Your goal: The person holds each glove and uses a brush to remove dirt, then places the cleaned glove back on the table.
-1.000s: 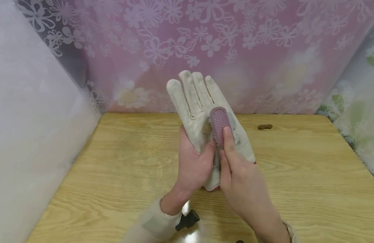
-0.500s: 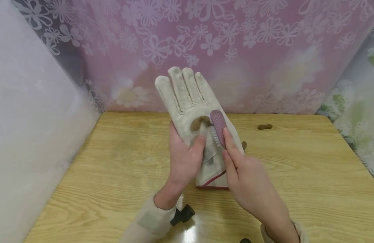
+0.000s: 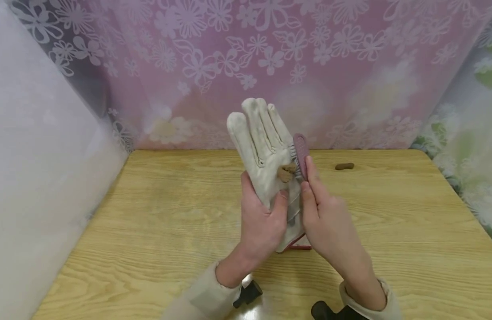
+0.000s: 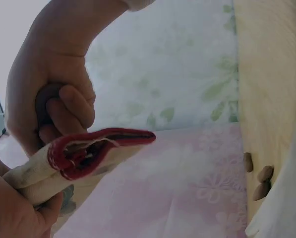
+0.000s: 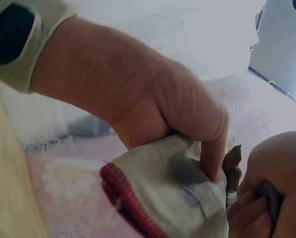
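Observation:
My left hand [image 3: 263,222] grips a cream work glove [image 3: 247,142] with a red-trimmed cuff, the thumb lying across its palm. The glove is raised and tilted, its fingers pointing up and away. A brown, crumpled lump [image 3: 286,173] sits on the glove's palm; in the right wrist view this lump [image 5: 232,168] sticks out from the surface. In my right hand [image 3: 330,226] is a pink brush [image 3: 300,153] with pale bristles, held by its handle with the index finger along the back. The bristles face the glove's right edge, close to the lump.
A brown, peanut-shaped piece [image 3: 344,166] lies at the back right of the wooden table [image 3: 170,222]. The left wrist view shows several brown pieces [image 4: 263,183] near another cream, red-edged item [image 4: 286,193], possibly a second glove. Floral sheets [image 3: 270,58] stand behind the table.
The glove swung left, then back right, and now tilts more. The brush moved toward the glove's right edge and turned edge-on. The brown lump looks more folded than half a second ago.

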A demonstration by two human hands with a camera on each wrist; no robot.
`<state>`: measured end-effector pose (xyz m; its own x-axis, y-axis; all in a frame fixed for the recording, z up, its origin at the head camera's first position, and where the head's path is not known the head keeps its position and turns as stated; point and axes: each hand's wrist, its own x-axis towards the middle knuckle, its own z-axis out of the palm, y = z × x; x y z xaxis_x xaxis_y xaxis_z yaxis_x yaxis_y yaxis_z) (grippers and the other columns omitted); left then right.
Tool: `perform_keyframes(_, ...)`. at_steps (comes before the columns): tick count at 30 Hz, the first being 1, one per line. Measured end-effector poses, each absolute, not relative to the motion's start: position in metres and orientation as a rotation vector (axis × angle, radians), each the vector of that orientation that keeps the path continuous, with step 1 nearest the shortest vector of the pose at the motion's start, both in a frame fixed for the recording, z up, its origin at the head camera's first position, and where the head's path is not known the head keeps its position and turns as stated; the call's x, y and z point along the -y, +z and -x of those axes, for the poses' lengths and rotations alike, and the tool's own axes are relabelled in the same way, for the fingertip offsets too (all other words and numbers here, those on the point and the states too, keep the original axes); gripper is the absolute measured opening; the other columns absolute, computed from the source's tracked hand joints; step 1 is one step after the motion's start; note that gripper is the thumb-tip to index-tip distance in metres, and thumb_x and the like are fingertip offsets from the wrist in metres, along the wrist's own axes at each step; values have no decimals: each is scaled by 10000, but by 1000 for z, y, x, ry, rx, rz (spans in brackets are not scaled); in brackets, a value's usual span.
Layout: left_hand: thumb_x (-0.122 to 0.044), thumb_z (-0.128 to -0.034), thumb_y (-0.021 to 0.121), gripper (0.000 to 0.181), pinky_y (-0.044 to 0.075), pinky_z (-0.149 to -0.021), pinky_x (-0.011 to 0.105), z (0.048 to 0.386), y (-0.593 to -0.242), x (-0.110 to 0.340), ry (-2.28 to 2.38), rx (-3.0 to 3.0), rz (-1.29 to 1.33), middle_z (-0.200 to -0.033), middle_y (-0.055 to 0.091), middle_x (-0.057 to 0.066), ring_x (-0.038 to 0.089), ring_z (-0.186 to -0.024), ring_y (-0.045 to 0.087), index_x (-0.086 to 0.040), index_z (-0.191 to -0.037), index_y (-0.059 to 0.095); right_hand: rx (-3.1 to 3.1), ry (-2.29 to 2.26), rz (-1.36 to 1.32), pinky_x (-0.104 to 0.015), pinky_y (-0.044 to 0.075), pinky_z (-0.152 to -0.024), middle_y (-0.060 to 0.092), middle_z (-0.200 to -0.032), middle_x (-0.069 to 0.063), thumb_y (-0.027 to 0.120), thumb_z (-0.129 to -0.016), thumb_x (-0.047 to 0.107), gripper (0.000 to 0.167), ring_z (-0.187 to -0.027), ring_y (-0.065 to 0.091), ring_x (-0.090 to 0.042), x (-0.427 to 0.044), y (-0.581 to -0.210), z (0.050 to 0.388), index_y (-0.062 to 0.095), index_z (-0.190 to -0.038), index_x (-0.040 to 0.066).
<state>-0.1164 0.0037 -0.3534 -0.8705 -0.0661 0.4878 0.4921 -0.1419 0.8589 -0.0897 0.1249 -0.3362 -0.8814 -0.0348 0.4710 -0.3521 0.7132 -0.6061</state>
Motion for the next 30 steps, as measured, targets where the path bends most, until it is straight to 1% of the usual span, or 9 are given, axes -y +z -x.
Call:
perform_keyframes(3,38,-855,561,585,523,-944,388,122,-350,3,-2070,1756,422,-1308,533,106,200,-1120,595,-32,-1391,336,2469,1037,-345,-299,447,-546,679,-850,-164,440,-1051,135,516,-582,510,-101,-119,-339,88,315,-1551,97)
perform_keyframes(6,54,-845,565,606,496,-988,389,133,-346,15,-2083,1682,389,-1309,536,101,205,-1155,579,-47,-1398,338,2421,980,-449,-221,368,-451,435,-570,54,511,-1012,78,549,-491,385,-6,-107,-346,82,351,-1537,69)
perform_keyframes(7,69,-840,562,608,487,-1001,395,136,-345,18,-2094,1646,392,-1308,535,108,215,-1167,572,-47,-1394,340,2399,946,-490,-200,309,-413,307,-542,99,542,-989,58,571,-456,260,-2,-102,-348,80,362,-1531,53)
perform_keyframes(10,107,-829,546,600,479,-1009,400,143,-342,28,-2126,1557,391,-1280,548,121,234,-1161,573,-51,-1373,350,2346,837,-585,-176,305,-417,355,-551,104,607,-930,25,626,-470,289,3,-91,-353,75,380,-1514,20)
perform_keyframes(17,134,-821,456,635,462,-1029,384,140,-338,29,-2187,1743,472,-1343,499,133,227,-1188,551,-37,-1407,278,2345,809,-535,-308,470,-523,684,-844,-151,607,-931,0,638,-595,515,-155,-93,-353,79,360,-1519,7)
perform_keyframes(20,118,-817,430,674,493,-974,371,135,-338,26,-2248,1976,533,-1345,509,145,225,-1156,570,-61,-1442,254,2315,840,-472,-412,540,-594,688,-1067,-281,583,-947,1,593,-712,652,-264,-103,-352,89,380,-1504,2)
perform_keyframes(23,112,-806,426,686,531,-890,369,133,-338,24,-2334,2130,552,-1301,544,181,240,-1093,599,-71,-1447,260,2292,870,-440,-482,552,-631,639,-1161,-325,574,-956,11,555,-796,692,-342,-112,-350,98,417,-1489,19)
perform_keyframes(27,133,-782,441,698,548,-843,376,136,-338,24,-2512,2092,511,-1276,553,229,261,-1056,607,-65,-1431,274,2309,1016,-456,-260,552,-747,628,-1245,-256,569,-978,42,534,-938,684,-239,-125,-346,101,450,-1492,124)
perform_keyframes(30,160,-760,450,742,545,-867,392,139,-339,26,-2679,1989,475,-1307,544,238,274,-1079,601,-80,-1438,272,2340,1155,-478,-76,438,-868,566,-1373,-160,564,-994,72,519,-1133,600,-118,-134,-342,100,461,-1490,186)
